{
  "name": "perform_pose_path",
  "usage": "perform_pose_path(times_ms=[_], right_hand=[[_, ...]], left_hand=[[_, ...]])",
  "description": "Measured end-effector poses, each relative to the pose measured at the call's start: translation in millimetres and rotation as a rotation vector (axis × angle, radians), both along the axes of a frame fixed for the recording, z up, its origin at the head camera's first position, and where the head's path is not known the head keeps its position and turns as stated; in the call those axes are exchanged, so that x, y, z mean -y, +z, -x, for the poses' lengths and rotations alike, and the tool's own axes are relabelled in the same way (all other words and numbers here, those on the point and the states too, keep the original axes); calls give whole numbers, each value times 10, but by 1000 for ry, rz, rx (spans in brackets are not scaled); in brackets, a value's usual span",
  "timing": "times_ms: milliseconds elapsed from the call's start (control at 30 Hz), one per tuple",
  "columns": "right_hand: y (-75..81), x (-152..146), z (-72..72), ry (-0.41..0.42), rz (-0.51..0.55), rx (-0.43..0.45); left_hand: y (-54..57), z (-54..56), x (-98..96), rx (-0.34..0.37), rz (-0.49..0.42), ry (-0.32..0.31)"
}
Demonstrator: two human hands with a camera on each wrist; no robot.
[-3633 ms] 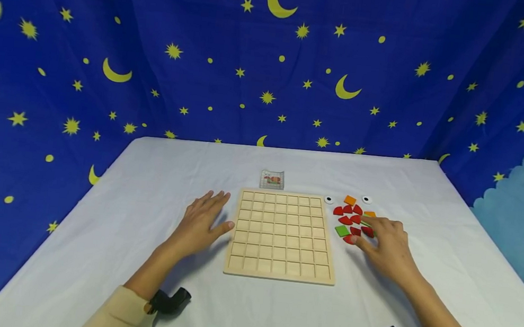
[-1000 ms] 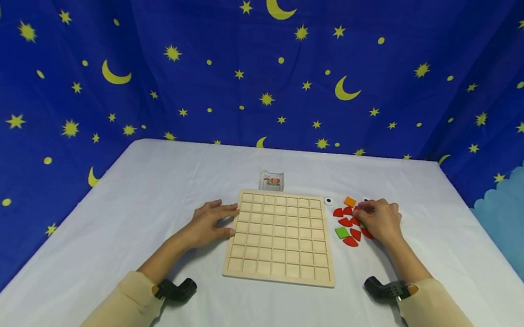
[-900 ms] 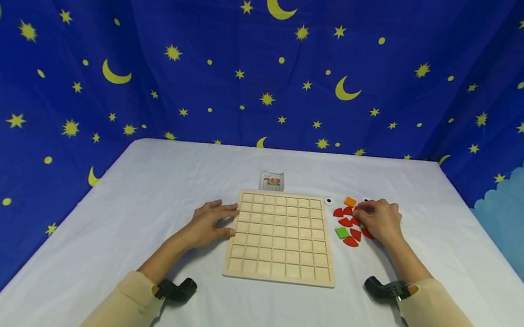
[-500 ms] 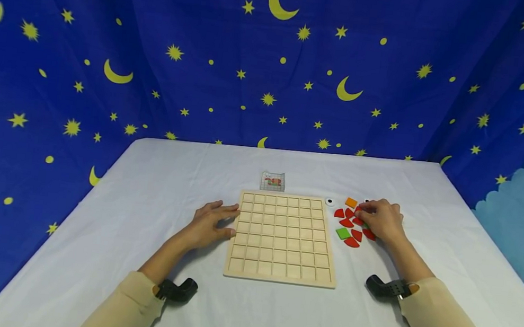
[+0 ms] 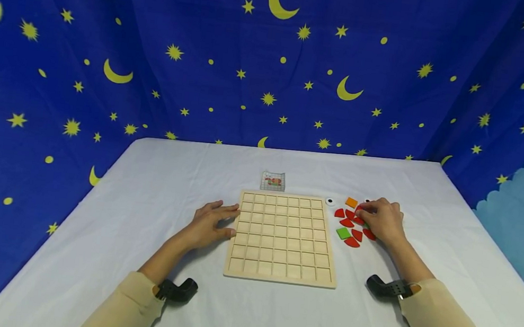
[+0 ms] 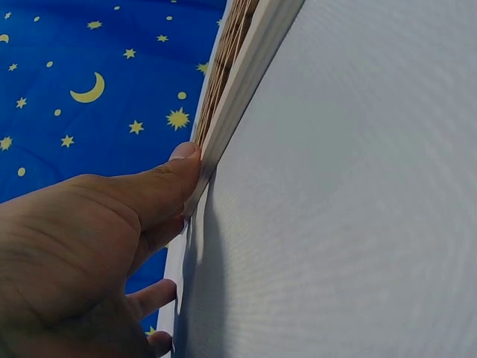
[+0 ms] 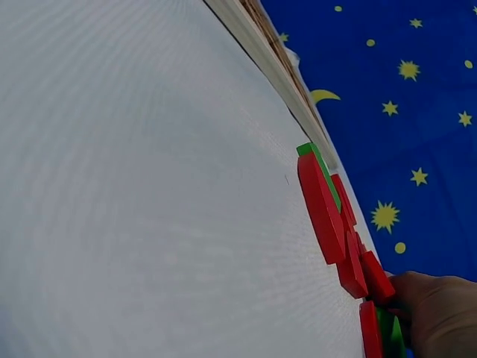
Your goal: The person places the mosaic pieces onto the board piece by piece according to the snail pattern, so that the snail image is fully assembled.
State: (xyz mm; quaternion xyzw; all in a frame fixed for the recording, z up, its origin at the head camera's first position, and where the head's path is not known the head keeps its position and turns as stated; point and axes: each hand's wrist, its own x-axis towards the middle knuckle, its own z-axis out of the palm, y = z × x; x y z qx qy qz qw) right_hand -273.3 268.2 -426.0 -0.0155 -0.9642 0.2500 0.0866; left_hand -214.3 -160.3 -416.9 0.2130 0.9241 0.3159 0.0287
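A wooden grid board [image 5: 279, 279] lies flat in the middle of the table. My left hand [image 5: 207, 225] rests at its left side, fingers spread, thumb and fingertips right at the edge; the left wrist view shows the thumb along the board's side [image 6: 250, 78]. To the board's right, my right hand [image 5: 384, 220] bends over a cluster of small pieces, thumb and forefinger pinching a red quarter-circle piece [image 5: 359, 208]. Its fingertips are partly hidden behind red pieces [image 7: 320, 209] in the right wrist view. A green square piece [image 5: 343, 233] and several other red pieces [image 5: 351, 242] lie close by.
An orange square piece [image 5: 351, 202] and a white eye piece [image 5: 330, 201] lie behind the red ones. Beyond the board sits a small pattern card [image 5: 273, 181]. A white cloth [image 5: 269, 319] covers the table, with a blue star-printed curtain [image 5: 218, 31] around it.
Since the earliest frame, my left hand has moved right to the board's edge. My right hand has moved slightly away from me, its fingers drawn together over the pieces. Both have stayed put this last second.
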Motion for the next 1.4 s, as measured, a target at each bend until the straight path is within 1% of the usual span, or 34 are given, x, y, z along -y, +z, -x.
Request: perform_pose_path(times_ms=[267, 467, 633, 733, 900, 1000, 1067, 1200, 1267, 1400], right_hand=[[-73, -50, 1, 44, 21, -88], [-77, -54, -8, 54, 52, -83], [-6, 11, -49, 83, 92, -78], [35, 74, -75, 125, 122, -89], [61, 217, -116, 206, 157, -107], [75, 331, -139, 257, 153, -132], [83, 408, -157, 294, 145, -161], [94, 550, -195, 372, 142, -200], [90, 612, -210, 408, 156, -205], [72, 722, -219, 442, 168, -170]], left_hand=[[-6, 1, 1, -1, 5, -5], [-5, -3, 2, 3, 6, -4], [-10, -1, 9, 5, 7, -2], [-10, 6, 10, -5, 19, -4], [2, 9, 6, 4, 14, -1], [12, 3, 11, 8, 11, -1], [9, 3, 16, -8, 23, -5], [7, -4, 23, -2, 11, -8], [7, -7, 23, -2, 5, -12], [4, -10, 16, -4, 3, -6]])
